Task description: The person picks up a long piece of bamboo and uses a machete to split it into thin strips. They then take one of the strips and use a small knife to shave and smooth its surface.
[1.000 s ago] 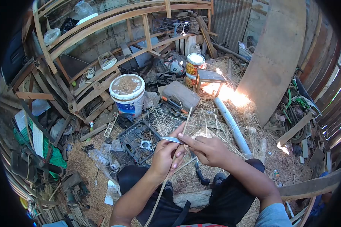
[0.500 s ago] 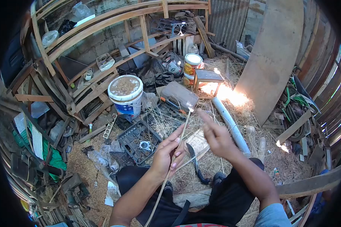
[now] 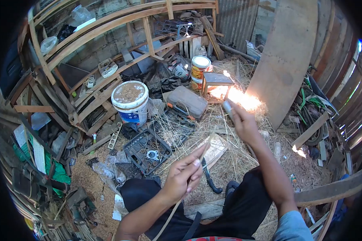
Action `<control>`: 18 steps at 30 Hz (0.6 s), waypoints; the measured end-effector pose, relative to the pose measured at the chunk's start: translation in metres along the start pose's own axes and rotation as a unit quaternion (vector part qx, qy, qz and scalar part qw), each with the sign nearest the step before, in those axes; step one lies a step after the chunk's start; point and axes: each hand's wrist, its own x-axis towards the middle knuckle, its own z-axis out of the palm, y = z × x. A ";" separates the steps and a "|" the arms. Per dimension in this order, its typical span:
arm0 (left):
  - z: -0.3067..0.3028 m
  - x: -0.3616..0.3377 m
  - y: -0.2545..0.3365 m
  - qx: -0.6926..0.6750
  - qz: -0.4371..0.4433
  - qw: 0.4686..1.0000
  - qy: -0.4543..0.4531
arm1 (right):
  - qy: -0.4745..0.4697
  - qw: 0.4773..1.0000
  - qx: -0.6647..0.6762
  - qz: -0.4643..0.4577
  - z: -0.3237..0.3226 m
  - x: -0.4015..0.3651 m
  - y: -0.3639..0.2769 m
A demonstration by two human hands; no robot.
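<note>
My left hand (image 3: 184, 176) is closed around a thin pale strip, perhaps cane or bamboo (image 3: 167, 223). One end rises past my thumb toward the middle, and the other runs down across my lap. My right hand (image 3: 244, 125) is raised to the right, apart from the strip. Its fingers reach upward, somewhat spread, and I see nothing in them. Below, between my feet, lies a dark curved-handled blade (image 3: 210, 179). Beside it is a flat wooden block (image 3: 216, 152) among loose straw-like shavings.
An opened black tool case (image 3: 147, 150) lies left of centre. Behind it stand a white bucket (image 3: 129, 102), a closed grey case (image 3: 187, 102) and stacked paint cans (image 3: 200, 72). A small wooden stool (image 3: 217, 79) is in bright sunlight. A large board (image 3: 283, 60) leans at the right.
My right hand has moved up and right, away from the strip's tip. My left hand has lowered slightly, still holding the strip. The view has shifted a little.
</note>
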 end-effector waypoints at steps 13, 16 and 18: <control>-0.027 0.016 0.004 -0.147 0.014 0.988 0.034 | -0.146 0.967 0.008 -0.210 0.038 -0.037 -0.063; -0.020 0.008 0.004 -0.113 -0.009 0.994 0.001 | -0.046 0.986 -0.061 -0.148 0.029 -0.015 -0.034; -0.010 0.002 0.004 -0.086 -0.029 0.994 -0.058 | -0.050 0.998 0.012 0.038 0.008 0.004 -0.009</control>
